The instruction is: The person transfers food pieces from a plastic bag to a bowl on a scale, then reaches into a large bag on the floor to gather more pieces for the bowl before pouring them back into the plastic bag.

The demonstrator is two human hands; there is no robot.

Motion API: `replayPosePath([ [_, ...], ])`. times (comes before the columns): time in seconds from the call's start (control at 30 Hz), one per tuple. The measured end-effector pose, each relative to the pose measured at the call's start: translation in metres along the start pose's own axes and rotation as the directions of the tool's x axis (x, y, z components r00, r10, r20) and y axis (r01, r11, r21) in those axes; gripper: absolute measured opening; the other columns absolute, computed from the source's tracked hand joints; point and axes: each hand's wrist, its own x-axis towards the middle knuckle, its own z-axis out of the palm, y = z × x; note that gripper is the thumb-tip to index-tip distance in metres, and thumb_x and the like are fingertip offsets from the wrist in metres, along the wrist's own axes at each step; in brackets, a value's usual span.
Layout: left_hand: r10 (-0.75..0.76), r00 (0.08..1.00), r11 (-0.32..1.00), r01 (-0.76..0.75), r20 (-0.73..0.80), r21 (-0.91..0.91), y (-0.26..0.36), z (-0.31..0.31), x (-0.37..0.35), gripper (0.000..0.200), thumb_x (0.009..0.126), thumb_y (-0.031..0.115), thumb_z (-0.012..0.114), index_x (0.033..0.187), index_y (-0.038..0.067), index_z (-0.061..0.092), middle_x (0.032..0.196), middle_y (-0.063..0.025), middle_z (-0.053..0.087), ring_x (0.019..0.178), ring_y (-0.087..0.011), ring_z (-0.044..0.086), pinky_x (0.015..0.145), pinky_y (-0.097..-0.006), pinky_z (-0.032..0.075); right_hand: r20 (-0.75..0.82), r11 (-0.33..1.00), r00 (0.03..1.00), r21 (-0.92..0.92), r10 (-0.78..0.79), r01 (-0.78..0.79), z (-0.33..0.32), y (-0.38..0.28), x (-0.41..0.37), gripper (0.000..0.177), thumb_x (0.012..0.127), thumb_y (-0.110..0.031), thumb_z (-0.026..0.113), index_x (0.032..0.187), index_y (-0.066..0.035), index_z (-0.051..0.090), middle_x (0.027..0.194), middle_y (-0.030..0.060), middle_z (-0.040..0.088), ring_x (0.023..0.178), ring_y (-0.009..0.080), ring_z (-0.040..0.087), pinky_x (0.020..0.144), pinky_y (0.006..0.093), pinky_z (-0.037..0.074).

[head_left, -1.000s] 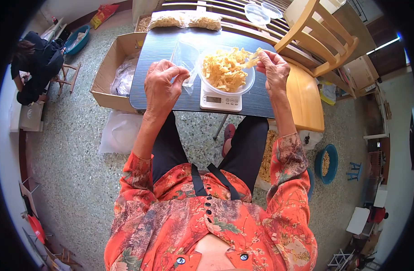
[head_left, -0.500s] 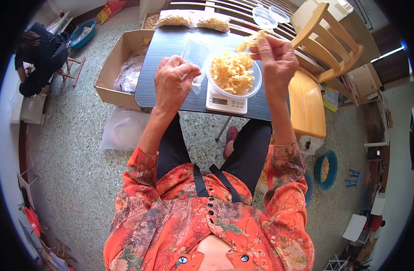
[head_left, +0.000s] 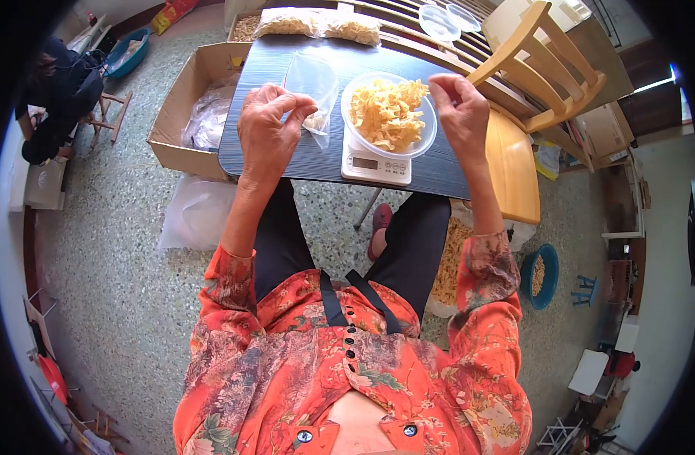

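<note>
A clear plastic bag [head_left: 317,80] is pinched at its near side by my left hand [head_left: 268,129], its fingers closed. A few pale bits show low in the bag. To the right, a clear round bowl [head_left: 431,138] heaped with dried yellowish strips [head_left: 385,114] rests on a white digital scale [head_left: 375,168]. The scale's display is too small to read. Beside the bowl's right rim is my right hand [head_left: 463,114], its fingers curled together close to the heap. No strip shows in those fingers.
Two filled clear bags [head_left: 317,26] lie at the back of the dark table [head_left: 249,76]. A cardboard box [head_left: 173,114] stands left, a wooden chair [head_left: 507,174] right. Plastic lids [head_left: 438,23] sit on a slatted bench. A person [head_left: 63,91] sits at far left.
My right hand has come down and no longer shows the strips it held above the bowl. My left hand has shifted slightly left, and more of the bag shows. The whole view has shifted a little.
</note>
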Motion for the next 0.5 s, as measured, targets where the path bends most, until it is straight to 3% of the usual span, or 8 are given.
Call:
replayPosePath([
  [0.07, 0.012, 1.000, 1.000, -0.012, 0.001, -0.001, 0.001, 0.002, -0.002, 0.013, 0.073, 0.014, 0.084, 0.085, 0.013, 0.079, 0.079, -0.0026, 0.065, 0.086, -0.0223, 0.060, 0.078, -0.0355, 0.047, 0.169, 0.979, 0.967, 0.030, 0.193, -0.201, -0.013, 0.011, -0.011, 0.011, 0.089, -0.009, 0.073, 0.096, -0.002, 0.073, 0.082, 0.0071, 0.072, 0.070, 0.0127, 0.067, 0.066, 0.0285, 0.055],
  [0.2, 0.019, 0.999, 1.000, -0.019, 0.029, 0.001, 0.007, 0.004, -0.004, 0.013, 0.073, 0.014, 0.083, 0.086, 0.013, 0.079, 0.079, -0.0029, 0.065, 0.085, -0.0225, 0.060, 0.077, -0.0355, 0.048, 0.334, 0.972, 0.921, 0.049, 0.202, -0.231, -0.018, 0.011, -0.020, 0.019, 0.088, -0.013, 0.076, 0.103, -0.002, 0.074, 0.084, 0.0066, 0.072, 0.071, 0.0110, 0.066, 0.067, 0.0263, 0.056],
  [0.33, -0.001, 0.999, 1.000, 0.001, 0.051, 0.008, 0.011, 0.002, -0.006, 0.013, 0.074, 0.013, 0.083, 0.086, 0.012, 0.079, 0.079, -0.0029, 0.065, 0.085, -0.0222, 0.059, 0.078, -0.0354, 0.048, 0.440, 0.990, 0.890, 0.019, 0.119, -0.142, -0.014, 0.000, -0.034, 0.029, 0.081, -0.014, 0.081, 0.108, -0.006, 0.074, 0.092, 0.0074, 0.070, 0.067, 0.0122, 0.065, 0.066, 0.0266, 0.055],
  [0.5, 0.032, 0.997, 0.999, -0.034, 0.068, 0.023, 0.013, 0.004, -0.006, 0.013, 0.074, 0.012, 0.083, 0.086, 0.012, 0.079, 0.080, -0.0028, 0.065, 0.085, -0.0220, 0.060, 0.078, -0.0353, 0.048, 0.374, 1.000, 0.927, 0.000, 0.016, -0.018, -0.002, 0.011, -0.049, 0.026, 0.081, -0.010, 0.079, 0.107, -0.007, 0.074, 0.088, 0.0085, 0.068, 0.069, 0.0166, 0.064, 0.066, 0.0314, 0.054],
])
